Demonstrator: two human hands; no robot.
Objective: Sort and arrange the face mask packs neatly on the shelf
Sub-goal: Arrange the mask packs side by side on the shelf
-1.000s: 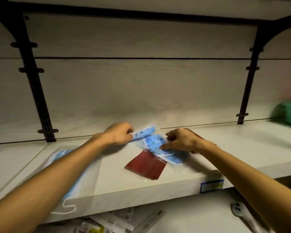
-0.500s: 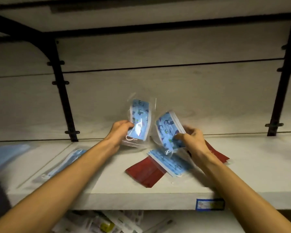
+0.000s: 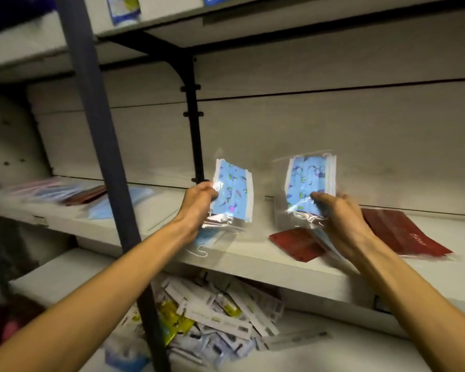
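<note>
Face mask packs, two, blue printed: left pack (image 3: 232,190) pinched upright by left hand (image 3: 199,202), right pack (image 3: 309,183) by right hand (image 3: 338,216), frame centre above shelf (image 3: 252,261); likely light, floppy, slippery film, best gripped at lower edges.

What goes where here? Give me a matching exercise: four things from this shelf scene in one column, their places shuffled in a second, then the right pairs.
Things:
1. left hand
2. right hand
3. dark red pack
4. pile of white packets

Places:
A. on the shelf below
B. flat on the shelf, right of both hands
C. holding up the patterned blue pack nearer the black bracket
D. holding up the other patterned blue pack

Pairs: 1-C, 2-D, 3-B, 4-A
</note>
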